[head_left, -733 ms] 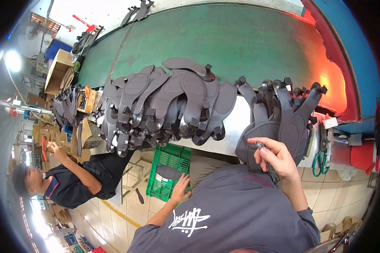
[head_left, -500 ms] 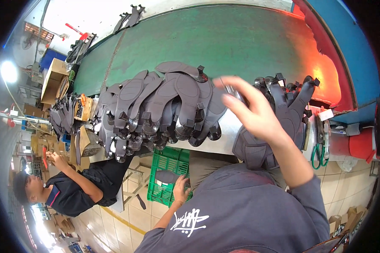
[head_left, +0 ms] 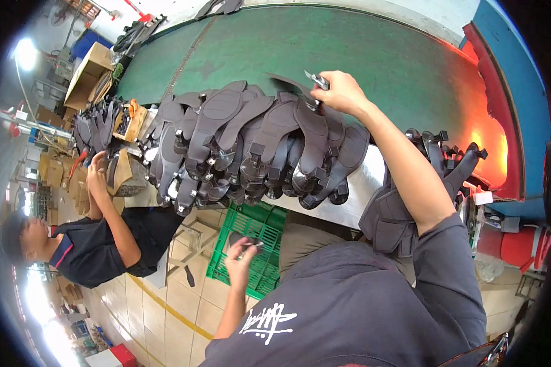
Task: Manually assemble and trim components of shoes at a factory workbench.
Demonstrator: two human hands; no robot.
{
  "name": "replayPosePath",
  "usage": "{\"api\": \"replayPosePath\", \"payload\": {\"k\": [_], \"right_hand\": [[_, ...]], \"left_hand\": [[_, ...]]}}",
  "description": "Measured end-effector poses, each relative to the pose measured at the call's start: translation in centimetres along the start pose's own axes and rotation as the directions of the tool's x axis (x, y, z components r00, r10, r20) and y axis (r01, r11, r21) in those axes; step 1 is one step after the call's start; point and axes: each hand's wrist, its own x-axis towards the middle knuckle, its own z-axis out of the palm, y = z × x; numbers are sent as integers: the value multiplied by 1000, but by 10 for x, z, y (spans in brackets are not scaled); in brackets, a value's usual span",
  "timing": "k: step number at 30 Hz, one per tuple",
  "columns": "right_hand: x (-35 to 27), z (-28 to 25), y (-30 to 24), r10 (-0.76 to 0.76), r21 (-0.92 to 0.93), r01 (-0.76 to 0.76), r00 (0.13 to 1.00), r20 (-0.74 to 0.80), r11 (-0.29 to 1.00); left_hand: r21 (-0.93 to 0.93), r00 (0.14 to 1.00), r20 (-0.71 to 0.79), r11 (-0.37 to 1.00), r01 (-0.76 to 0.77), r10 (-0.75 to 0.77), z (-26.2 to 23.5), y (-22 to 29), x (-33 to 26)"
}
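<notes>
Two hands are in play here, both coming out of a dark grey sweatshirt (head_left: 355, 306) with a white scrawl on the chest, so that's the nearest thing in frame. The left hand (head_left: 242, 264) hangs low over a green plastic crate (head_left: 254, 241) on the tiled floor (head_left: 165, 306), fingers curled around something small and dark, can't really make out what it is. Up from there the right hand (head_left: 343, 93) reaches out over the bench, pinched shut on a flat dark sole piece (head_left: 288, 82) together with a small metal tool (head_left: 318, 79), right at the top edge of a big heap of black shoe uppers (head_left: 251, 147). That heap sits on the shiny metal edge (head_left: 355, 196) of the work surface, and a second clump of uppers (head_left: 398, 214) hangs just under the right forearm. Behind the heap runs a wide green conveyor belt (head_left: 373, 49), with an orange glow at its right end. Off to the left a co-worker in a dark shirt (head_left: 86, 251) sits low at the same line, hands up at another pile of uppers. Further back it's cardboard boxes (head_left: 89, 76) and a bright lamp.
</notes>
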Motion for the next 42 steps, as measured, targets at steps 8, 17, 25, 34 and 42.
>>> {"api": "replayPosePath", "payload": {"k": [8,17,25,34,42], "right_hand": [[-103,-12,-87,-473,287,424,871,129,859],[-199,-66,-47,-348,508,328,936,-59,796],[-292,-38,-7,-308,464,368,930,-202,806],[-298,-9,25,-2,653,145,977,-214,743],[-304,-18,32,125,966,-259,959,255,14]], "left_hand": [[-229,986,114,969,-90,119,-6,118,5],[-293,718,379,811,-506,585,109,167,-18],[-518,609,307,665,-537,731,221,194,-37],[-357,596,505,780,-514,624,250,212,-36],[-300,332,748,738,-605,575,249,192,-13]]}}
